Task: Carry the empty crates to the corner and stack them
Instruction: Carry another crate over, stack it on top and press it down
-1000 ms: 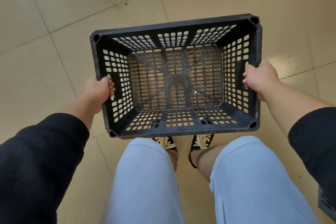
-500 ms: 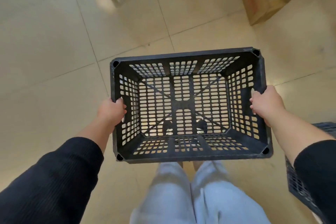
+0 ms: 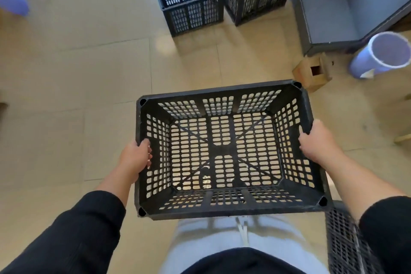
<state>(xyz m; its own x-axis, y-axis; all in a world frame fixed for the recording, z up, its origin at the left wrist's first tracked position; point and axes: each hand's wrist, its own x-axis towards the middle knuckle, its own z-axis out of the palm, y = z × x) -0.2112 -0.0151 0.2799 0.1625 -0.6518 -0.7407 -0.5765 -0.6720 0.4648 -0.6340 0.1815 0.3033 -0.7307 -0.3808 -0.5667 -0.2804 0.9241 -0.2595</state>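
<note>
I hold an empty black perforated crate [image 3: 224,93] level in front of my waist, above the tiled floor. My left hand [image 3: 135,158] grips its left side wall, fingers curled through the handle slot. My right hand [image 3: 317,142] grips the right wall the same way. Ahead on the floor stands a stack of two empty black crates [image 3: 189,0]. Beside that stack is another black crate [image 3: 258,0] holding cardboard boxes. A further black crate [image 3: 342,236] shows at the lower right, partly hidden by my right arm.
A small cardboard box [image 3: 312,73] lies on the floor just beyond the carried crate's far right corner. A lilac bin [image 3: 378,55] and a grey cabinet [image 3: 347,6] stand at the right. Open beige tile floor [image 3: 77,84] spreads to the left.
The view has lifted and moved forward: the crate stack, the filled crate, the cabinet and the bin have come into sight. Both hands keep their grip on the carried crate.
</note>
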